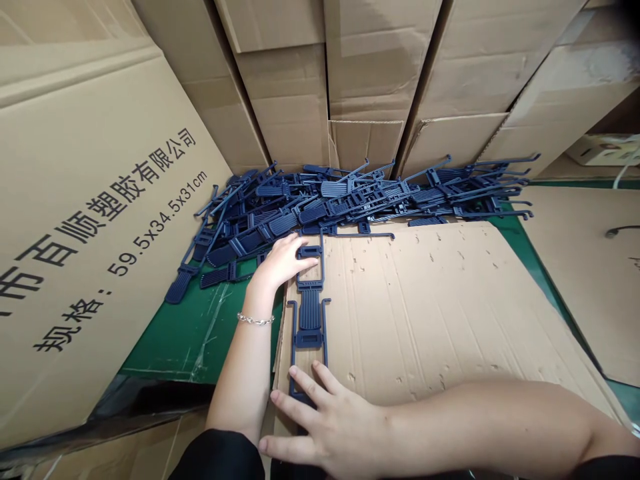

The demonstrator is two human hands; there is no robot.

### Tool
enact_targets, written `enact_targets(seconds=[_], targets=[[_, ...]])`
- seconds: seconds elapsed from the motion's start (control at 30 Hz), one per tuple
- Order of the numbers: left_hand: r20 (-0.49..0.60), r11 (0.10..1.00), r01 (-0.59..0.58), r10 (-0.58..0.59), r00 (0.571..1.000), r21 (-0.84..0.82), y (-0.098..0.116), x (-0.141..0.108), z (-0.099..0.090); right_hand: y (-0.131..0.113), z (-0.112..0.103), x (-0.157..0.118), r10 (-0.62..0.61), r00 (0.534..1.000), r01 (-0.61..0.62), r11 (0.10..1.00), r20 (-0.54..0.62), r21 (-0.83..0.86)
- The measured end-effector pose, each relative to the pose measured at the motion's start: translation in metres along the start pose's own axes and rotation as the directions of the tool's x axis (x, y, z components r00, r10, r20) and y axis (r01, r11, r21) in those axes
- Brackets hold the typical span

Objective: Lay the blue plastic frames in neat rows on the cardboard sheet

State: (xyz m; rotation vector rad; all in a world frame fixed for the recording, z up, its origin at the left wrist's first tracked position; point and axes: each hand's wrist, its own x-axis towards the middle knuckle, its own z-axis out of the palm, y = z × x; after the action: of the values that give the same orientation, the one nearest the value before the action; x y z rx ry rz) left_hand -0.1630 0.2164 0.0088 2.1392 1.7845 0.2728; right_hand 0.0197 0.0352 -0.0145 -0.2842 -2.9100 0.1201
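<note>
Two dark blue plastic brackets lie end to end along the left side of a flat cardboard sheet (pixel 400 300). My left hand (pixel 284 261), with a chain bracelet at its wrist, has its thumb and fingers around the crossbar of the farther blue bracket (pixel 310 307). Over the near end of the other blue bracket (pixel 309 340), my right hand (pixel 330 420) is spread with fingers apart, its fingertips at or just above the frame. Beyond the left hand is a tangled heap of similar blue brackets (pixel 345 200).
A large printed carton (pixel 100 220) slants along the left. Tall cardboard boxes (pixel 285 100) form a wall behind the heap. Green tabletop (pixel 200 333) shows beneath the sheet, and another cardboard piece (pixel 595 267) lies at the right.
</note>
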Motion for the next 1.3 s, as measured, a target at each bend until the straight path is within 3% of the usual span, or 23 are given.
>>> enact_targets(seconds=[0.13,0.3,0.43,0.53,0.6,0.67,0.77,0.8,0.87,0.93,1.0,1.17,1.3], targets=[[-0.066,0.992,-0.112,0.109,0.992,-0.054,-0.001,0.002,0.000,0.000,0.001,-0.001,0.015,1.000,-0.015,1.000,-0.023,-0.016],[-0.183,0.982,-0.065,0.032,0.983,-0.180,-0.002,0.001,-0.003,-0.001,0.005,-0.003,0.062,0.982,-0.062,0.998,-0.177,0.006],[-0.395,0.971,-0.112,0.019,0.918,-0.213,-0.004,0.001,-0.006,0.019,0.002,-0.001,0.166,0.889,-0.108,0.982,-0.427,0.156],[-0.552,0.976,-0.146,0.035,0.833,-0.160,-0.010,0.004,-0.005,0.051,-0.005,0.002,0.318,0.812,-0.181,0.934,-0.490,0.307],[-0.604,0.991,-0.095,0.017,0.797,-0.098,-0.015,0.006,-0.004,0.075,-0.011,0.005,0.402,0.746,-0.162,0.883,-0.532,0.440],[-0.612,0.999,-0.006,-0.017,0.791,-0.035,-0.020,0.009,-0.001,0.097,-0.014,0.007,0.575,0.619,-0.132,0.747,-0.534,0.652],[-0.586,0.991,0.131,-0.098,0.804,0.013,-0.026,0.012,0.004,0.128,-0.016,0.008,0.815,0.375,-0.085,0.504,-0.441,0.859],[-0.575,0.986,0.166,-0.126,0.808,0.018,-0.028,0.013,0.006,0.138,-0.015,0.008,0.860,0.318,-0.080,0.444,-0.399,0.893],[-0.556,0.976,0.218,-0.168,0.814,0.024,-0.030,0.014,0.009,0.154,-0.013,0.006,0.932,0.253,-0.084,0.287,-0.258,0.954],[-0.542,0.971,0.238,-0.182,0.820,0.034,-0.030,0.015,0.010,0.165,-0.012,0.004,0.967,0.238,-0.104,0.117,-0.090,0.988],[-0.540,0.968,0.246,-0.181,0.822,0.050,-0.028,0.014,0.009,0.170,-0.011,0.004,0.971,0.241,-0.124,0.033,-0.002,0.992],[-0.489,0.959,0.264,-0.181,0.853,0.105,-0.027,0.012,0.006,0.168,-0.009,0.008,0.967,0.255,-0.172,0.061,-0.015,0.983],[-0.438,0.965,0.209,-0.121,0.891,0.158,-0.022,0.019,0.001,0.169,-0.005,0.011,0.963,0.265,-0.186,0.094,-0.042,0.978]])
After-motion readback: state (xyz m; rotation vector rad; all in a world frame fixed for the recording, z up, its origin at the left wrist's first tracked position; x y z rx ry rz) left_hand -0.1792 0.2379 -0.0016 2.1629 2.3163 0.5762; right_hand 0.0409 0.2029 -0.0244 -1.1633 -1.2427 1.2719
